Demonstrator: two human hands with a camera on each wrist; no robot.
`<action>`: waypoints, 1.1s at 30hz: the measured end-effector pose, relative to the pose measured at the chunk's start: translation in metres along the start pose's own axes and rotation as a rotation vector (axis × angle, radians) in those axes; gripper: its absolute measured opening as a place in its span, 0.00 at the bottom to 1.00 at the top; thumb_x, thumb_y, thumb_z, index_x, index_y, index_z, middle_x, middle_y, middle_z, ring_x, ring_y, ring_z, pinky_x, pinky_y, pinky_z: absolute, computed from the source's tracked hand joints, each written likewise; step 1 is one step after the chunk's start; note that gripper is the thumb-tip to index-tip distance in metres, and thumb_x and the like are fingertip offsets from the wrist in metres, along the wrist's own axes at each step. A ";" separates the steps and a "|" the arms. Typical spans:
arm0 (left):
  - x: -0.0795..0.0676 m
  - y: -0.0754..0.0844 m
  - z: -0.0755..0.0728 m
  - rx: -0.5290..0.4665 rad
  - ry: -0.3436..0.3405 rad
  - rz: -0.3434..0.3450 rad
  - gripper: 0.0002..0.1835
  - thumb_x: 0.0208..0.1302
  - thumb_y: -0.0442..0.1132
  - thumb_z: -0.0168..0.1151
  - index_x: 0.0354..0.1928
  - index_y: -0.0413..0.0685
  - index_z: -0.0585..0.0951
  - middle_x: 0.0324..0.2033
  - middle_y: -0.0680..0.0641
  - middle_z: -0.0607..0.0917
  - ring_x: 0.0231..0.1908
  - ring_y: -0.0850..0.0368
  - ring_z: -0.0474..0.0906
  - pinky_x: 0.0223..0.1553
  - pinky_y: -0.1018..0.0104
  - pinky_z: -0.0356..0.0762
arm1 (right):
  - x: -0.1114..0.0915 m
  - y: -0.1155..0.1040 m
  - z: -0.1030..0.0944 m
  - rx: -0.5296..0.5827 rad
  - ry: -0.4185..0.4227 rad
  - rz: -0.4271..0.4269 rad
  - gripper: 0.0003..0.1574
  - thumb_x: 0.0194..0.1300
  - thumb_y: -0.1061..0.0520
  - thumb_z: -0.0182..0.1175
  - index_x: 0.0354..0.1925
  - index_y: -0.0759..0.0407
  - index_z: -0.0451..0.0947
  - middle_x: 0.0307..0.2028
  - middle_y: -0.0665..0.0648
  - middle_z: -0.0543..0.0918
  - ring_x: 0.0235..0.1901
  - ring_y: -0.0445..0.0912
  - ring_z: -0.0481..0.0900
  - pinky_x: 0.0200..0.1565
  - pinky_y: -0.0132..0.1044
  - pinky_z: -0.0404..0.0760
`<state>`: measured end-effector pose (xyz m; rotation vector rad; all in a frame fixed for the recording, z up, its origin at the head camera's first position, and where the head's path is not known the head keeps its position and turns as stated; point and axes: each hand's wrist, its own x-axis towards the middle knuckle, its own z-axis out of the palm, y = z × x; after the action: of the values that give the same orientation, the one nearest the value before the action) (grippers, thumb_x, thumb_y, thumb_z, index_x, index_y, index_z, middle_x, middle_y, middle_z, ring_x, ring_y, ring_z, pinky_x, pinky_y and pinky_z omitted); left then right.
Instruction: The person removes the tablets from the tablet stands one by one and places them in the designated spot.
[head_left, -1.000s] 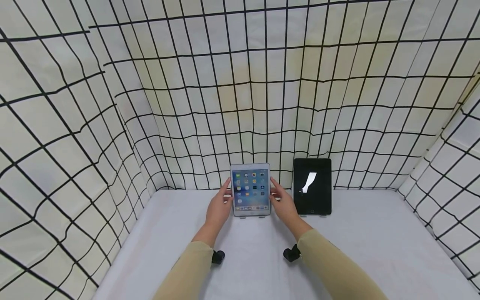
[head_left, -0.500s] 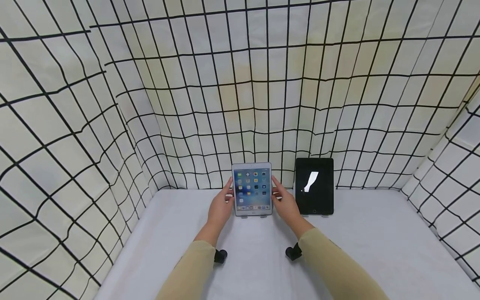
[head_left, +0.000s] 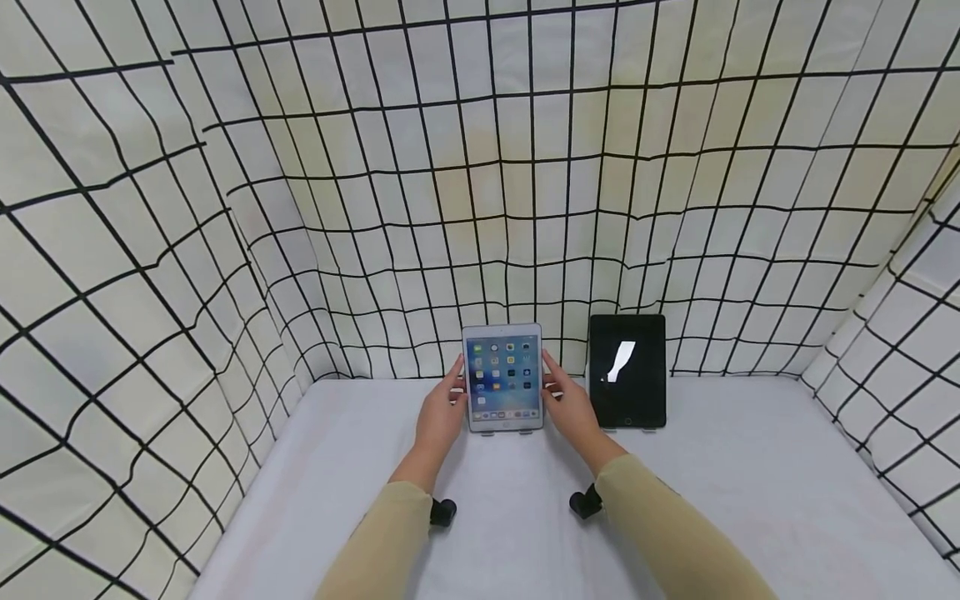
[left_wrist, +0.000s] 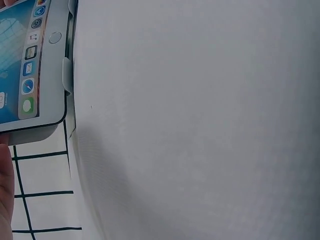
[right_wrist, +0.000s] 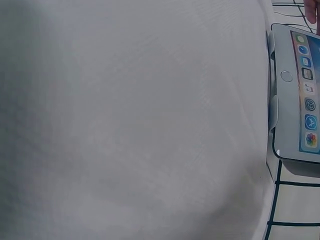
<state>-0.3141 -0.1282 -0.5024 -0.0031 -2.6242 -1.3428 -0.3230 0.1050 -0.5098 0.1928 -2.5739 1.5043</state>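
Note:
A white tablet (head_left: 503, 379) with its screen lit, showing rows of app icons, leans upright on a stand at the back of the table. My left hand (head_left: 439, 412) grips its left side edge, and my right hand (head_left: 572, 408) grips the right side edge. Fingertips behind the tablet are hidden. In the left wrist view, the tablet's lower corner (left_wrist: 50, 105) and the stand's lip (left_wrist: 67, 76) show, with part of my left hand (left_wrist: 5, 195) beside them. The right wrist view has the tablet's home-button end (right_wrist: 286, 100) resting against two stand lips.
To the right of my right hand stands a black tablet (head_left: 637, 383), its screen dark with a bright reflection. A white cloth covers the table (head_left: 502, 517). White walls with a black grid (head_left: 420, 192) enclose the back and sides. Black wrist cameras (head_left: 442, 512) hang inside both sleeves.

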 end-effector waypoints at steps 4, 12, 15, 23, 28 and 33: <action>0.000 0.001 0.000 -0.006 -0.007 0.003 0.39 0.71 0.34 0.59 0.74 0.79 0.58 0.52 0.51 0.81 0.52 0.54 0.79 0.47 0.56 0.80 | 0.000 0.002 0.000 0.026 0.013 -0.006 0.48 0.70 0.64 0.58 0.76 0.29 0.54 0.51 0.54 0.81 0.48 0.48 0.79 0.52 0.47 0.80; -0.002 0.004 -0.001 -0.023 -0.010 0.011 0.39 0.70 0.33 0.59 0.74 0.78 0.59 0.52 0.51 0.81 0.51 0.54 0.79 0.47 0.56 0.80 | -0.004 0.002 -0.002 0.039 0.020 -0.001 0.47 0.70 0.63 0.58 0.75 0.27 0.55 0.50 0.53 0.82 0.47 0.47 0.79 0.51 0.45 0.81; -0.001 0.005 -0.003 -0.021 -0.015 0.012 0.39 0.70 0.33 0.58 0.74 0.79 0.59 0.52 0.51 0.81 0.51 0.54 0.79 0.47 0.56 0.80 | -0.005 0.000 -0.003 0.045 0.022 -0.007 0.47 0.70 0.64 0.59 0.75 0.28 0.55 0.50 0.53 0.82 0.47 0.47 0.80 0.51 0.46 0.81; -0.004 0.006 -0.006 -0.010 -0.035 0.003 0.39 0.70 0.35 0.59 0.74 0.82 0.59 0.53 0.52 0.80 0.51 0.55 0.79 0.42 0.59 0.81 | -0.008 -0.001 -0.007 0.065 0.006 -0.016 0.48 0.69 0.64 0.59 0.75 0.29 0.55 0.51 0.54 0.82 0.47 0.47 0.80 0.53 0.45 0.80; -0.007 0.008 -0.008 -0.022 -0.046 -0.002 0.40 0.70 0.34 0.59 0.74 0.81 0.59 0.52 0.52 0.80 0.51 0.55 0.79 0.43 0.58 0.81 | -0.012 -0.005 -0.011 0.077 -0.004 -0.009 0.47 0.69 0.65 0.59 0.75 0.31 0.56 0.50 0.56 0.81 0.46 0.48 0.80 0.54 0.46 0.80; -0.011 0.010 -0.008 -0.029 -0.054 -0.004 0.39 0.70 0.35 0.59 0.74 0.82 0.59 0.53 0.52 0.80 0.52 0.54 0.78 0.47 0.56 0.80 | -0.015 -0.007 -0.015 0.091 -0.018 0.006 0.47 0.68 0.66 0.59 0.76 0.33 0.57 0.50 0.57 0.80 0.46 0.49 0.79 0.52 0.45 0.81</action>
<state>-0.3011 -0.1279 -0.4918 -0.0385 -2.6501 -1.4009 -0.3057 0.1157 -0.4998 0.2103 -2.5240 1.6306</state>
